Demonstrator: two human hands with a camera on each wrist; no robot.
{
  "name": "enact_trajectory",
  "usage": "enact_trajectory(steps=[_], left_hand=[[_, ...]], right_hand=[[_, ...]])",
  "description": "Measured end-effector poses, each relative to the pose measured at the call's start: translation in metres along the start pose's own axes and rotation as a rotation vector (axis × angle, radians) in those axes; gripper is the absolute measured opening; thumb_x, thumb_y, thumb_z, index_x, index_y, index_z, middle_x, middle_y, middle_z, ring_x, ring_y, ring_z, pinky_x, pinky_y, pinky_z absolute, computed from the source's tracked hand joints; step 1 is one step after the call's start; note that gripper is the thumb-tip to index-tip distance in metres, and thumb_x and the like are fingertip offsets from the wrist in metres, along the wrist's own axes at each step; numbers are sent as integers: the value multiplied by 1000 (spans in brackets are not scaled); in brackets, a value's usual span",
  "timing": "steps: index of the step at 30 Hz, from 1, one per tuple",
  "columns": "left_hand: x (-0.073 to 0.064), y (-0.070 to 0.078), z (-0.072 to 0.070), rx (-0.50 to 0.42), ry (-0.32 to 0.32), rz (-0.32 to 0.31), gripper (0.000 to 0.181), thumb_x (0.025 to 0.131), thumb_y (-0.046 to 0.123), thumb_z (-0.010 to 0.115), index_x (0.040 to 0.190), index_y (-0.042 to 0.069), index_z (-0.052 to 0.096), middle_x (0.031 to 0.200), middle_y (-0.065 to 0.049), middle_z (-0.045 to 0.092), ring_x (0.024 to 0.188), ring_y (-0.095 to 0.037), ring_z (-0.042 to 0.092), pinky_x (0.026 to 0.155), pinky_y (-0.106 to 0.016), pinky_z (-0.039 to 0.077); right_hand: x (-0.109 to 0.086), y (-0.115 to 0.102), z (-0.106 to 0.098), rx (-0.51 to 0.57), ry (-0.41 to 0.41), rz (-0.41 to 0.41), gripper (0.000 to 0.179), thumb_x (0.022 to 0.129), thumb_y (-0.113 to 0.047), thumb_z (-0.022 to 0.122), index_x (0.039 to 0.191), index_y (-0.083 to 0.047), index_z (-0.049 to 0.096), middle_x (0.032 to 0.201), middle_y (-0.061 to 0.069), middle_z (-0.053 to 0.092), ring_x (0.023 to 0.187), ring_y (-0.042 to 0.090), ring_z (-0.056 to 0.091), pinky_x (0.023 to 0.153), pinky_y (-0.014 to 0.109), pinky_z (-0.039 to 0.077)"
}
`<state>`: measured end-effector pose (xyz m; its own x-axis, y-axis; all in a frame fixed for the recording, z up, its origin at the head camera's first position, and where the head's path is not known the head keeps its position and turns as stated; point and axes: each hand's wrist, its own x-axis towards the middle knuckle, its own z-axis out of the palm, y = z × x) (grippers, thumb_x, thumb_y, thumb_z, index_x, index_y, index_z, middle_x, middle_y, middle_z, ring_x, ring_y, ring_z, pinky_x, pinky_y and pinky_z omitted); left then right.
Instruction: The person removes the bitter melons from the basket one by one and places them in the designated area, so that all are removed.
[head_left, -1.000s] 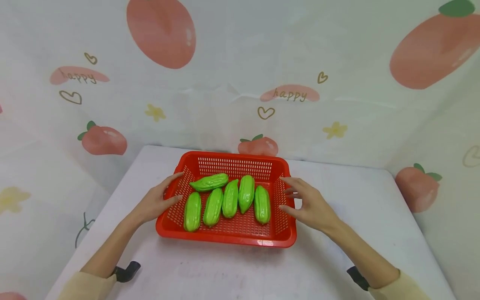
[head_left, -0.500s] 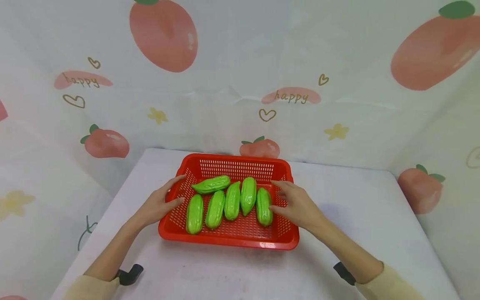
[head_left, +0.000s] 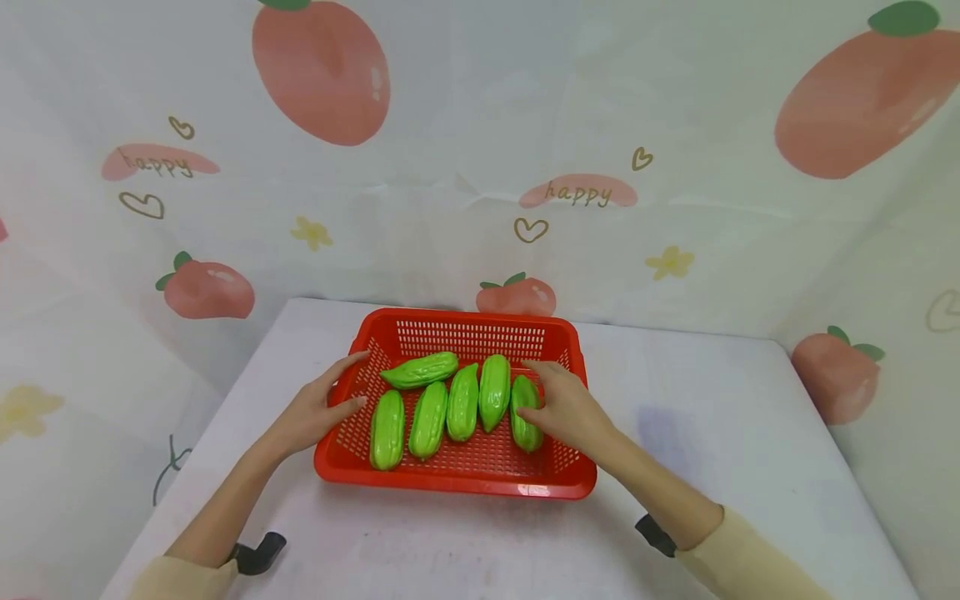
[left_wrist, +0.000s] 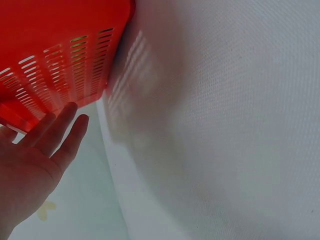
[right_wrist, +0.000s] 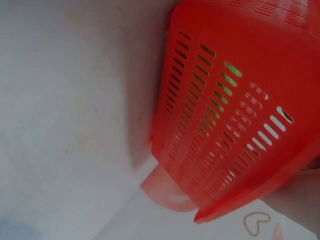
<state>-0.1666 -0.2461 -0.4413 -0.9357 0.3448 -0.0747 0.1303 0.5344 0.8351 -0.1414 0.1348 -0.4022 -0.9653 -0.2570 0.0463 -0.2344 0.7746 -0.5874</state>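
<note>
A red slotted plastic basket [head_left: 455, 482] sits on the white table, holding several glossy green bitter gourds [head_left: 387, 429]. My right hand [head_left: 568, 410] reaches over the basket's right side, thumb and fingers spread above the rightmost bitter gourd [head_left: 528, 440] and partly covering it. Whether they touch it I cannot tell. At the left rim is my left hand [head_left: 311, 410], fingers apart and relaxed, holding nothing. In the left wrist view its fingers [left_wrist: 62, 130] lie beside the slotted outer wall. The basket wall hides most of the right hand in the right wrist view.
The white-covered table [head_left: 720, 433] extends on both sides of the basket. Behind it hangs a pale cloth [head_left: 442, 125] printed with fruit and hearts. Dark straps [head_left: 258, 553] show at the wrists.
My right hand has moved left, from the basket's right rim to above the rightmost bitter gourd. The left hand stays by the left rim.
</note>
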Motion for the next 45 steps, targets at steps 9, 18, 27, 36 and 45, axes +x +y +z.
enact_trajectory(steps=[9, 18, 27, 36, 45], left_hand=[[0, -1, 1, -21, -12, -4, 69, 96, 15, 64, 156, 23, 29, 140, -25, 48, 101, -34, 66, 68, -35, 61], [1, -1, 2, -25, -12, -10, 70, 96, 16, 64, 156, 23, 29, 141, -25, 47, 102, -35, 65, 68, -36, 61], [2, -1, 1, -26, -10, -21, 69, 96, 18, 64, 156, 25, 29, 140, -25, 47, 101, -34, 65, 68, -36, 61], [1, -2, 0, -23, -7, -22, 70, 96, 17, 64, 156, 25, 28, 140, -24, 47, 104, -35, 64, 69, -36, 61], [1, -3, 1, -29, -18, -24, 70, 97, 20, 63, 156, 24, 26, 139, -25, 47, 102, -34, 64, 68, -35, 61]], right_hand=[[11, -4, 13, 2, -79, 150, 68, 80, -21, 82, 140, -4, 55, 136, 17, 55, 119, 32, 56, 90, 48, 55], [16, -2, 27, -6, -159, 174, 63, 77, -16, 83, 134, -2, 60, 135, 16, 55, 121, 31, 53, 96, 47, 52], [18, 0, 32, 16, -225, 175, 83, 72, -27, 89, 142, -6, 51, 144, 20, 45, 128, 34, 48, 104, 53, 44], [18, -2, 34, 7, -259, 193, 90, 72, -30, 88, 148, -10, 44, 148, 20, 41, 128, 34, 48, 105, 53, 43], [18, -1, 35, -3, -244, 206, 90, 67, -33, 91, 143, -11, 47, 137, 22, 43, 108, 30, 57, 94, 49, 51]])
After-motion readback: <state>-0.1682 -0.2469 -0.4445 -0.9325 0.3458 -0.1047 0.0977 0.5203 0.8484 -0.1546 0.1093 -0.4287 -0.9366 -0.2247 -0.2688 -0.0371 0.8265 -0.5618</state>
